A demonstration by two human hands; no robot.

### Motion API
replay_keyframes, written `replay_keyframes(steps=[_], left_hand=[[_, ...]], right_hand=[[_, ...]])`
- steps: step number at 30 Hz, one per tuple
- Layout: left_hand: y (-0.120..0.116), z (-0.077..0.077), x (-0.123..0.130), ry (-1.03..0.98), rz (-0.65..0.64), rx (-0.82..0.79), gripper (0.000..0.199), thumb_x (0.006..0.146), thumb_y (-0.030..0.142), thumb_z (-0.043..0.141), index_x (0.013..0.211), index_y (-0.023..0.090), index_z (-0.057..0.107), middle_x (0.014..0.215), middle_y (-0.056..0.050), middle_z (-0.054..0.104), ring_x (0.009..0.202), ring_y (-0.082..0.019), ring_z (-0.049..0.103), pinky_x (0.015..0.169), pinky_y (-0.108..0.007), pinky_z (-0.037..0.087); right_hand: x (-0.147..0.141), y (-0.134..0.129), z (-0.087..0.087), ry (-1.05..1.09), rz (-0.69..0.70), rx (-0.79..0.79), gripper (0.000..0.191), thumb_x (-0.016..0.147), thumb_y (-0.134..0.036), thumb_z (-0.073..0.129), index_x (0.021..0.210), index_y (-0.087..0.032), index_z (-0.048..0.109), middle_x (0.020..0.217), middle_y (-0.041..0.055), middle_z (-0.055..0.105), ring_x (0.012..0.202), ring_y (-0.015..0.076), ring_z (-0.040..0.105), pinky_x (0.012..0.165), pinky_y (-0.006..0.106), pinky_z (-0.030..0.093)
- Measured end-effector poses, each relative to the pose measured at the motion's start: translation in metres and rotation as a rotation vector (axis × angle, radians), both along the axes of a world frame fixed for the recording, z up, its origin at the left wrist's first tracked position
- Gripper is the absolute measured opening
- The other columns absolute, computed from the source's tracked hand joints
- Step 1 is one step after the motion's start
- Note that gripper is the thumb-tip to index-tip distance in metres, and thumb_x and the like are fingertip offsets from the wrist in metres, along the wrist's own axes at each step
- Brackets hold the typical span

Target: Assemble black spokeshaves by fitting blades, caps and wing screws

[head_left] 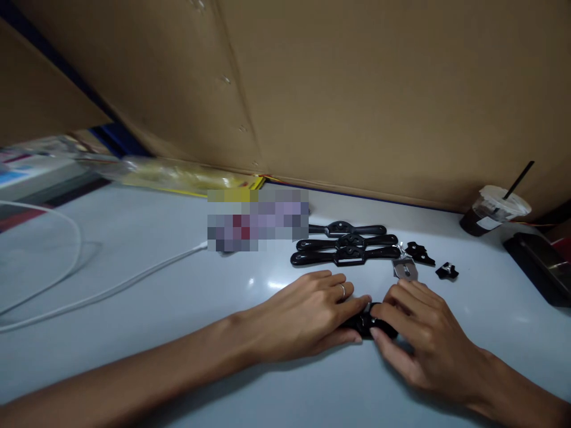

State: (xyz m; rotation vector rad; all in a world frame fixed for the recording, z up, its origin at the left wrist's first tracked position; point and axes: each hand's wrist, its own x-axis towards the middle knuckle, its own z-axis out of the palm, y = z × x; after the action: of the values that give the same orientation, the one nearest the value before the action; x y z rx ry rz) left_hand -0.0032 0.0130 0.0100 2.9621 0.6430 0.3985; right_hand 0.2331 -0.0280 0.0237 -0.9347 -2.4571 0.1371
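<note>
We find the tool on the near part of the table, between the two hands, black and mostly covered. Left hand: thumb and forefinger nearly closed on its left end, a ring on one finger. Right hand: fingers curled over its right end, thumb against the near side; the grip hides any finer detail from us.

Just beyond, three glossy black spokeshaves lie in a row, round-ended handles left and right, hollow in the middle. Off their right ends we note a flat grey slotted blade and two dark, jagged-edged plates.

Farther right, a clear cup holds dark liquid under a whitish lid, black straw leaning out, pale label on its side. At the back left, a clear bag seems to contain something yellow, though blur makes us unsure. A white cable trails leftward from a pixelated item.

Table: smooth, pale blue-grey, shiny under the light. Behind it stands a brown board wall, seamed, with small glints.
</note>
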Motion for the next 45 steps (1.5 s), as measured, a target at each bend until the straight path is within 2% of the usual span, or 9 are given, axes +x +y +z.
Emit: replay_keyframes(steps=[5,12,16,19,22,25,33,40,45], left_hand=[[0.000,0.001,0.000,0.000,0.003,0.005,0.038,0.109,0.047,0.049,0.121,0.015,0.063,0.087,-0.004,0.067,0.075,-0.022,0.063,0.065,-0.035,0.049],[-0.001,0.000,0.000,0.008,0.007,0.010,0.034,0.109,0.047,0.049,0.106,0.016,0.064,0.086,-0.005,0.066,0.074,-0.022,0.061,0.066,-0.035,0.048],[0.000,-0.001,-0.001,-0.009,0.000,0.023,0.037,0.110,0.048,0.046,0.112,0.016,0.064,0.085,-0.004,0.066,0.074,-0.022,0.061,0.065,-0.034,0.047],[0.001,-0.002,-0.001,-0.045,-0.018,0.037,0.038,0.111,0.045,0.042,0.114,0.015,0.065,0.083,-0.004,0.066,0.073,-0.021,0.060,0.063,-0.034,0.046],[0.000,-0.001,-0.001,-0.071,-0.007,0.037,0.036,0.112,0.043,0.043,0.103,0.016,0.065,0.081,-0.003,0.065,0.072,-0.020,0.060,0.062,-0.033,0.045],[0.000,0.001,0.000,-0.065,0.019,0.027,0.038,0.111,0.044,0.044,0.088,0.018,0.060,0.079,-0.003,0.064,0.069,-0.019,0.059,0.061,-0.032,0.043],[0.000,-0.001,0.000,-0.049,0.012,0.024,0.037,0.110,0.046,0.047,0.086,0.019,0.056,0.078,-0.002,0.063,0.069,-0.019,0.058,0.060,-0.032,0.040],[-0.001,-0.001,0.000,-0.036,0.000,0.037,0.036,0.109,0.046,0.047,0.087,0.019,0.057,0.080,-0.002,0.063,0.071,-0.020,0.059,0.062,-0.034,0.042],[0.000,0.000,-0.001,-0.029,0.008,0.042,0.037,0.110,0.046,0.047,0.087,0.019,0.057,0.081,-0.002,0.064,0.071,-0.020,0.059,0.063,-0.033,0.041]], right_hand=[[-0.002,-0.001,0.001,-0.010,-0.012,0.012,0.029,0.104,-0.017,0.051,0.079,-0.017,0.067,0.079,0.0037,0.058,0.074,0.0175,0.048,0.067,0.032,0.037],[0.001,0.003,-0.001,-0.101,-0.052,0.011,0.023,0.107,-0.028,0.052,0.104,-0.014,0.070,0.085,0.0051,0.062,0.077,0.0218,0.054,0.069,0.035,0.042],[0.005,0.007,0.001,-0.194,-0.022,-0.006,0.023,0.103,-0.036,0.060,0.106,-0.015,0.070,0.091,0.0064,0.061,0.083,0.0245,0.056,0.072,0.038,0.046],[0.006,0.008,0.000,-0.174,-0.032,-0.065,0.020,0.104,-0.032,0.058,0.105,-0.016,0.069,0.090,0.0056,0.062,0.081,0.0226,0.057,0.070,0.036,0.045],[0.006,0.010,-0.002,-0.186,-0.051,-0.058,0.019,0.105,-0.023,0.051,0.100,-0.016,0.069,0.087,0.0052,0.063,0.078,0.0213,0.056,0.069,0.035,0.044],[0.007,0.010,-0.002,-0.200,-0.058,-0.060,0.018,0.105,-0.024,0.053,0.097,-0.017,0.067,0.088,0.0052,0.063,0.078,0.0206,0.056,0.068,0.035,0.044],[0.004,0.006,0.001,-0.127,-0.111,-0.235,0.004,0.099,-0.018,0.059,0.098,-0.018,0.063,0.092,0.0045,0.063,0.082,0.0208,0.060,0.072,0.036,0.047],[0.002,0.006,-0.001,-0.005,-0.078,-0.164,0.016,0.105,-0.019,0.048,0.099,-0.017,0.062,0.091,0.0052,0.063,0.079,0.0196,0.060,0.069,0.033,0.047],[0.013,0.020,0.001,0.098,-0.164,-0.155,0.015,0.107,-0.024,0.048,0.102,-0.019,0.061,0.091,0.0041,0.064,0.081,0.0185,0.062,0.071,0.031,0.048]])
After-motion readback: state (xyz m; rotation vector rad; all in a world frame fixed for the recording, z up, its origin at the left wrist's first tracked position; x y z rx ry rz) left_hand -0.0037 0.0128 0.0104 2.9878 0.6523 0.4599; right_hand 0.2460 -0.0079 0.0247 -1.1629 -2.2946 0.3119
